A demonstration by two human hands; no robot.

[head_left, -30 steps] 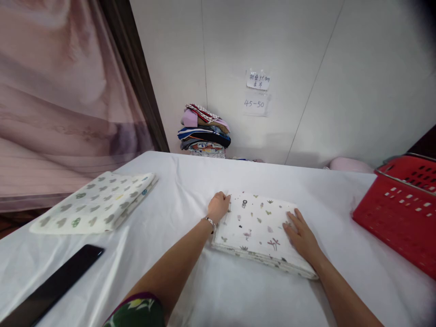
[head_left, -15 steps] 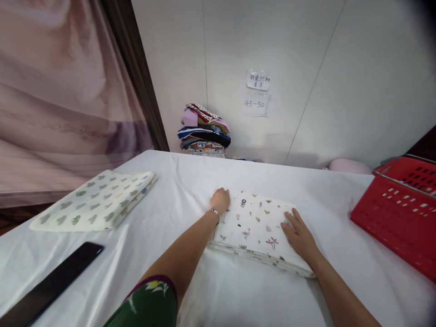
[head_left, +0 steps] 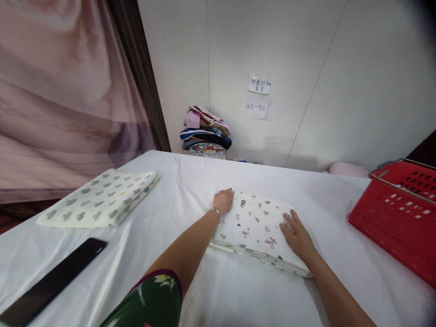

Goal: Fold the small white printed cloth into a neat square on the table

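Note:
A folded white cloth with small flamingo and plant prints (head_left: 256, 225) lies in the middle of the white table (head_left: 218, 290). My left hand (head_left: 224, 200) is closed on the cloth's far left corner, fingers curled over its edge. My right hand (head_left: 297, 236) lies flat and open on the cloth's right side, fingers stretched out and pressing down.
A second folded cloth with grey-green heart prints (head_left: 100, 198) lies at the far left. A black phone (head_left: 51, 281) rests near the front left edge. A red plastic basket (head_left: 398, 213) stands at the right. A pile of folded clothes (head_left: 205, 132) sits against the wall behind.
My left hand has slid slightly farther along the cloth's far left corner. My right hand has stayed flat on the right side. The view has shifted a little.

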